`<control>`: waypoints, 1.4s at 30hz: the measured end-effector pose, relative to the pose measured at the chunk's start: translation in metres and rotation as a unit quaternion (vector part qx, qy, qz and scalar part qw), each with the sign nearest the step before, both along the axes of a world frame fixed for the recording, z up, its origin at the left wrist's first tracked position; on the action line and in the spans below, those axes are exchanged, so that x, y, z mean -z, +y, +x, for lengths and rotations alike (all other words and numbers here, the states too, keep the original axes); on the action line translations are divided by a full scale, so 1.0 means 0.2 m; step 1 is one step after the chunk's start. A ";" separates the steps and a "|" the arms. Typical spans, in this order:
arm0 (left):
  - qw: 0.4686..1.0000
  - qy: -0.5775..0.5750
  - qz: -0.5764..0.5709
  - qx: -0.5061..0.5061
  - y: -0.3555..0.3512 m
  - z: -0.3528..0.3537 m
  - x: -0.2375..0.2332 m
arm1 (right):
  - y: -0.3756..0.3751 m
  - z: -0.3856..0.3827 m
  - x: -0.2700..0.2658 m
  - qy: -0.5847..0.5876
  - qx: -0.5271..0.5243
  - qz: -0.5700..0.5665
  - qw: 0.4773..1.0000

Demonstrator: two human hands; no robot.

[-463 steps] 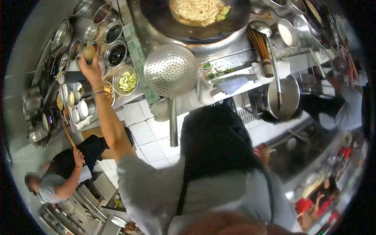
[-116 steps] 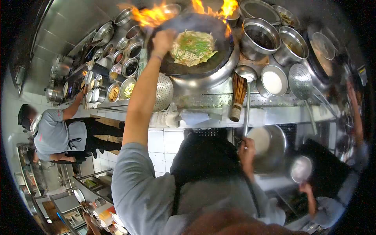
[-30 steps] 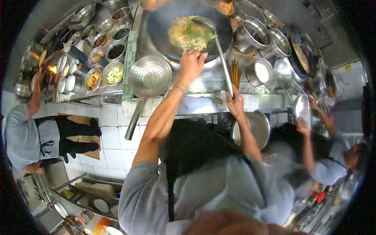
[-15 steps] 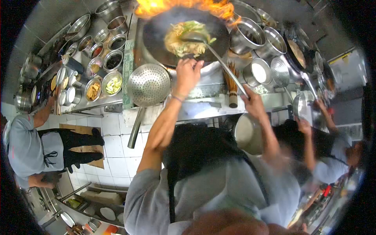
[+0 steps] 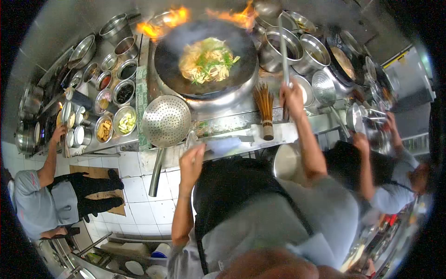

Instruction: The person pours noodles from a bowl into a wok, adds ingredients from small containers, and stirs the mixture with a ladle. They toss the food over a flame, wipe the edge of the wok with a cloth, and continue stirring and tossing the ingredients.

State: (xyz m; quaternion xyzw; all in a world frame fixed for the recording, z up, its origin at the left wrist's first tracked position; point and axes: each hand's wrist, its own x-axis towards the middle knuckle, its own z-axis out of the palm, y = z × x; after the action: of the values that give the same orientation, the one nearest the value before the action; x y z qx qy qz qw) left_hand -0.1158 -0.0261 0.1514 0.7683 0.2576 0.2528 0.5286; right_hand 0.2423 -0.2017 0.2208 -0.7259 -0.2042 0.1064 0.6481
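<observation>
My right hand (image 5: 292, 98) is closed round the long handle of a ladle (image 5: 283, 49), whose bowl is up at the top, behind the metal pots. My left hand (image 5: 191, 160) is closed near the counter's front edge, beside a whitish cloth (image 5: 225, 145); what it holds, if anything, I cannot make out. Noodles with green vegetables (image 5: 209, 60) lie in the dark wok (image 5: 169, 76), with flames behind it. Left of the wok, a perforated strainer (image 5: 166, 120) rests with its handle over the edge. A bamboo brush (image 5: 267, 125) stands between wok and right hand.
Bowls of ingredients (image 5: 124, 92) crowd the counter at left. Metal pots (image 5: 280, 49) stand right of the wok, with a second strainer (image 5: 324, 87). One co-worker (image 5: 46, 200) is at far left, another (image 5: 395, 186) at far right.
My left hand has left the wok's near rim and come down to the counter edge. The ladle has lifted out of the food and swung up to the right. The flames have split apart.
</observation>
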 end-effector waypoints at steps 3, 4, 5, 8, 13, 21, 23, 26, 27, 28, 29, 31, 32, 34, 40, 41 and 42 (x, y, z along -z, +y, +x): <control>0.981 0.171 0.014 -0.093 -0.18 -0.43 0.32 | 0.12 0.48 -0.23 -0.080 0.035 -0.075 0.993; 0.968 0.224 0.081 -0.077 -0.24 -0.63 0.52 | 0.18 0.66 -0.29 -0.107 0.054 -0.098 0.988; 0.952 0.278 0.093 -0.087 -0.33 -0.82 0.69 | 0.24 0.87 -0.27 -0.067 0.065 -0.041 0.995; 0.863 0.493 -0.024 -0.109 -0.67 -1.40 1.19 | 0.43 1.48 -0.13 -0.028 0.123 -0.064 0.990; 0.754 0.633 -0.121 -0.128 -1.25 -1.73 1.43 | 0.70 1.94 -0.15 0.203 0.066 0.022 0.977; 0.758 0.399 -0.379 -0.350 -1.50 -1.53 1.43 | 0.78 2.14 -0.37 0.385 -0.137 0.153 0.900; 0.764 0.300 -0.420 -0.387 -1.47 -1.49 1.47 | 0.80 2.11 -0.25 0.169 -0.076 -0.073 0.980; 0.716 -0.053 -0.538 -0.442 -1.33 -1.34 1.13 | 0.81 1.96 -0.19 -0.004 0.009 -0.185 0.983; 0.755 0.058 -0.473 -0.450 -1.31 -1.34 1.18 | 0.82 1.88 -0.21 -0.032 0.035 -0.184 0.982; 0.780 0.170 -0.401 -0.449 -1.26 -1.35 1.27 | 0.82 1.89 -0.24 0.007 0.022 -0.156 0.988; 0.792 0.280 -0.321 -0.438 -1.25 -1.37 1.33 | 0.82 1.87 -0.29 0.047 0.010 -0.128 0.991; 0.750 0.206 -0.372 -0.507 -1.16 -1.29 1.19 | 0.77 1.92 -0.34 0.126 -0.012 -0.071 0.989; 0.743 0.172 -0.374 -0.528 -1.15 -1.32 1.26 | 0.78 2.02 -0.34 0.246 -0.028 0.025 0.969; 0.737 0.182 -0.364 -0.539 -1.10 -1.36 1.28 | 0.81 2.08 -0.42 0.405 -0.008 0.179 0.897; 0.711 0.350 -0.276 -0.544 -0.95 -1.36 1.15 | 0.75 1.96 -0.40 0.212 -0.054 -0.037 0.975; 0.710 0.371 -0.251 -0.544 -0.97 -1.38 1.22 | 0.78 1.96 -0.36 0.109 -0.004 -0.140 0.984; 0.708 0.391 -0.226 -0.542 -0.98 -1.40 1.26 | 0.79 1.98 -0.30 0.004 0.045 -0.243 0.969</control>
State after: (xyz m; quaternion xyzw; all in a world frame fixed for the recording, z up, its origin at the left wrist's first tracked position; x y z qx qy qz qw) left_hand -0.3952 -0.2214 -0.1004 0.3839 0.8630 0.1069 0.3105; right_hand 0.6384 -0.0430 0.2813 -0.8695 -0.1363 0.1264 0.4577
